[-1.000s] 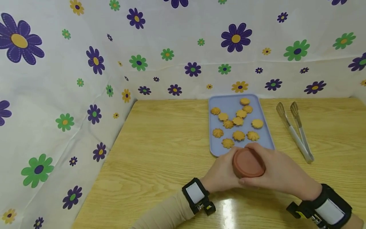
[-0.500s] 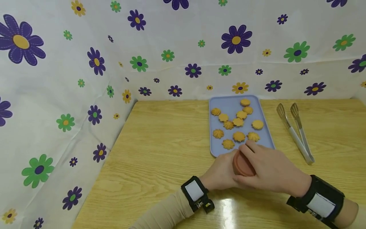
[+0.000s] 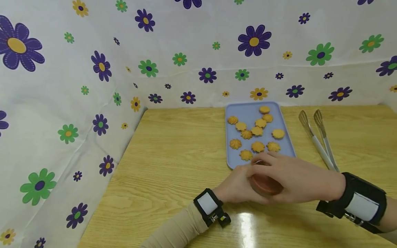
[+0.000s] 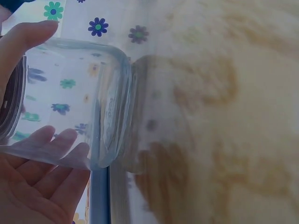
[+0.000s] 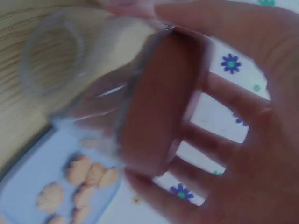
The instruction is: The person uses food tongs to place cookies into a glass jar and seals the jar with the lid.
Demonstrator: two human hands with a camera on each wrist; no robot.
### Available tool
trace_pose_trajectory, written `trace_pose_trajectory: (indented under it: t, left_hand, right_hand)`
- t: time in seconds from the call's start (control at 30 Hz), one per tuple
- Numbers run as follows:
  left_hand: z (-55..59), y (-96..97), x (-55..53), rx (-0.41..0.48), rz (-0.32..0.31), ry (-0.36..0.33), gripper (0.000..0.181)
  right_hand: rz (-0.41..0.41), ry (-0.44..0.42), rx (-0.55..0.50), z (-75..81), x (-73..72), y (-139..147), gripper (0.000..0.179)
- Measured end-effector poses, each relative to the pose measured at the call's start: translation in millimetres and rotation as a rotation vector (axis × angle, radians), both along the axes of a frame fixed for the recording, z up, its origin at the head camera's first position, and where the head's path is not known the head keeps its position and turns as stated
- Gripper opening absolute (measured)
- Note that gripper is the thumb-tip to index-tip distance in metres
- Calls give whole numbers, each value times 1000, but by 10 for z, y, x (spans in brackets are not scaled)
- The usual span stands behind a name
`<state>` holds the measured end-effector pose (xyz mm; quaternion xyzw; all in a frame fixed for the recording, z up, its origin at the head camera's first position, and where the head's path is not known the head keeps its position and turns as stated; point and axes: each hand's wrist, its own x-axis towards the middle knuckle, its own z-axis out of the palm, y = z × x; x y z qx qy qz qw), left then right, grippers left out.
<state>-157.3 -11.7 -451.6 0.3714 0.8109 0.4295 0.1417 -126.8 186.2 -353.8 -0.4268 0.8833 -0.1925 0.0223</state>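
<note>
Right hand (image 5: 243, 116) grips brown lid (image 5: 161, 98); wrist view reveals clear jar (image 5: 84, 70).

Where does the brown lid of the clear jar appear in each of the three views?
Head: brown lid low, right of centre, between both hands.
Left wrist: only a dark edge at far left.
Right wrist: centre, inside the right hand's fingers.
Shared landmark: the blue tray.

Cookies (image 3: 252, 132) on tray (image 3: 245, 113); tongs (image 3: 318, 139) right of tray; jar (image 3: 263, 182) before tray, between hands
</note>
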Motion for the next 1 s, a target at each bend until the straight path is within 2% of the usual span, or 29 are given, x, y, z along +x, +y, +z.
trace_pose_trajectory:
  t: [0.13, 0.23, 0.3, 0.37, 0.4, 0.6, 0.73, 0.83, 1.0]
  left_hand:
    - [-2, -4, -13, 1, -26, 28, 54]
    - [-33, -17, -14, 31, -65, 70, 34]
    - [-54, -33, -4, 70, -83, 81, 32]
    - [-63, -37, 0, 102, -99, 90, 35]
    - [-57, -36, 3, 110, -100, 76, 42]
    - [-3, 3, 2, -10, -93, 94, 82]
    - [-8, -9, 5, -21, -94, 50, 96]
    - [-5, -18, -5, -25, -69, 24, 95]
    - [12, -19, -14, -20, -29, -34, 80]
  right_hand:
    - [14, -10, -37, 83, 16, -135, 31]
    - [33, 22, -55, 90, 45, -235, 26]
    - [45, 42, -64, 70, 69, -281, 25]
    - [38, 51, -67, 33, 80, -303, 24]
    - [24, 56, -64, 9, 73, -303, 26]
    - [-189, 95, 72, -95, -5, -206, 63]
    - [-280, 95, 140, -74, 21, -173, 71]
    - [-264, 97, 158, -36, 30, -164, 68]
    - [-137, 85, 124, 90, 9, -116, 65]
